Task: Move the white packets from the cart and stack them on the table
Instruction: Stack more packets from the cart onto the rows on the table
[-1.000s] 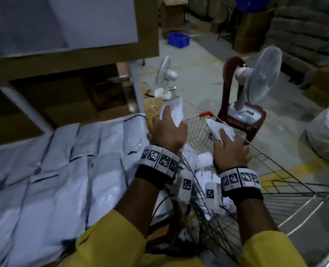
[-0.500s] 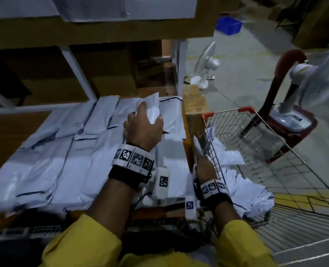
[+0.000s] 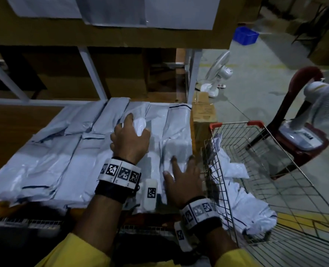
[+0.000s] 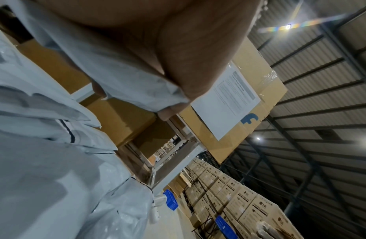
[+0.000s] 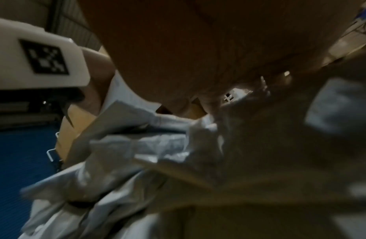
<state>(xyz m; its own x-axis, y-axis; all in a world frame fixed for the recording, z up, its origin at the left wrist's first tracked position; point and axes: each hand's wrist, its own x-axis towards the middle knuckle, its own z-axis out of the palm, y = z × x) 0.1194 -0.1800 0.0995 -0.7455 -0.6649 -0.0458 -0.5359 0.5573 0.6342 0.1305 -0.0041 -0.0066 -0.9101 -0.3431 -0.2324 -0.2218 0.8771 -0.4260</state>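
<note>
Rows of white packets (image 3: 67,151) lie on the wooden table (image 3: 15,120). My left hand (image 3: 134,126) grips the crumpled end of one white packet (image 3: 141,123) just above these rows; in the left wrist view the thumb and palm clamp that packet (image 4: 120,77). My right hand (image 3: 181,166) lies flat with spread fingers on the rightmost packet (image 3: 177,149), near the table's right edge. The wire cart (image 3: 256,151) stands right of the table, with more white packets (image 3: 242,205) in it. The right wrist view is blurred and shows crumpled packets (image 5: 157,145).
A shelf frame (image 3: 92,74) with cardboard boxes rises behind the table. A small cardboard box (image 3: 204,110) stands between table and cart. On the floor are a white fan (image 3: 217,74) and a red chair (image 3: 302,116) carrying another fan. A blue bin (image 3: 245,37) sits far back.
My left hand carried its packet from over the cart leftward to above the table rows. The right hand left the cart and now rests flat on the rightmost table packet. The view turned left.
</note>
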